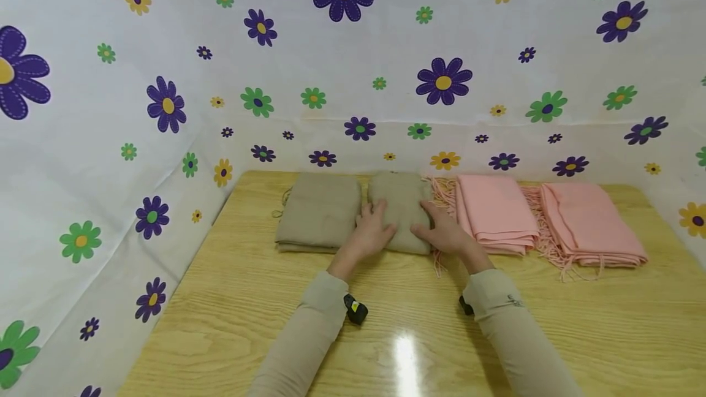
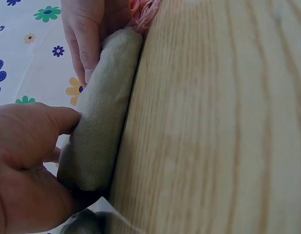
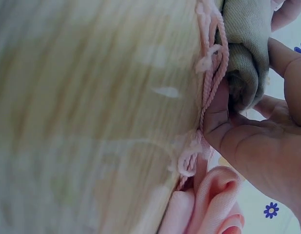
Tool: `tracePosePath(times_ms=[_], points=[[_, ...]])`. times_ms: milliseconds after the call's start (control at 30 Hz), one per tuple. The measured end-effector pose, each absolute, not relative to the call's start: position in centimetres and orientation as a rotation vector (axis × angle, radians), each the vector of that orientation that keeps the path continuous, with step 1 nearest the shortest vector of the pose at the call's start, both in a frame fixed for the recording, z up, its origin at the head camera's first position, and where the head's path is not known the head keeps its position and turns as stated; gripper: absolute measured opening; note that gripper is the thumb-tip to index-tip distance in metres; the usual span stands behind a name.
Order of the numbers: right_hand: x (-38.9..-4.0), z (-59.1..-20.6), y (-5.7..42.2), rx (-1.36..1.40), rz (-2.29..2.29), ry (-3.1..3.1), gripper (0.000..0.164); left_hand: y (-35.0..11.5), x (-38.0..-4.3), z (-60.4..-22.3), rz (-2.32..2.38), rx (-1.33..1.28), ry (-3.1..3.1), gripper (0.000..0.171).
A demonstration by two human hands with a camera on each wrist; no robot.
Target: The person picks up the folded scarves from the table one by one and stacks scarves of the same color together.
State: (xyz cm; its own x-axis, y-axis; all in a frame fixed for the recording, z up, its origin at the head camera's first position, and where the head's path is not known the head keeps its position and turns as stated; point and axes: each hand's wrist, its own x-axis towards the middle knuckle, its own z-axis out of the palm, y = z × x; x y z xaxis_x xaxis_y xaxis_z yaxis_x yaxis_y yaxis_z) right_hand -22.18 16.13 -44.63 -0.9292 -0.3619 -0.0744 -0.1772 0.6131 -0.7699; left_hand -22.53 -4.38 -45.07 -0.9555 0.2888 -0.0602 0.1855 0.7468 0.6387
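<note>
A folded khaki-green scarf (image 1: 398, 198) lies near the back of the table, with both hands at its sides. My left hand (image 1: 374, 230) grips its left side, thumb over the top near the front fold (image 2: 104, 107). At the opposite side, my right hand (image 1: 445, 229) holds the edge. Its thumb lies over the top and a finger is low at the scarf's rolled end (image 3: 245, 73), beside pink fringe (image 3: 213, 58). Another folded khaki-green scarf (image 1: 321, 210) is just left of the left hand. Some of the left fingers are hidden behind the cloth.
Two folded pink scarves, one nearer (image 1: 496, 208) and one farther right (image 1: 595, 219), lie on the wooden table (image 1: 248, 311). Their tangled fringe (image 1: 554, 244) spreads between them. A white flowered cloth (image 1: 386, 54) stands behind the table and along its left side.
</note>
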Motion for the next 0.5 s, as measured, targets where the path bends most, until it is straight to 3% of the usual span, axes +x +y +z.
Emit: tracePosePath(times_ms=[500], points=[[-21.57,-44.89,15.90,-0.415,-1.157,2.682,0.071,-4.62,-22.76,-44.98,0.963,0.444,2.762,0.062]])
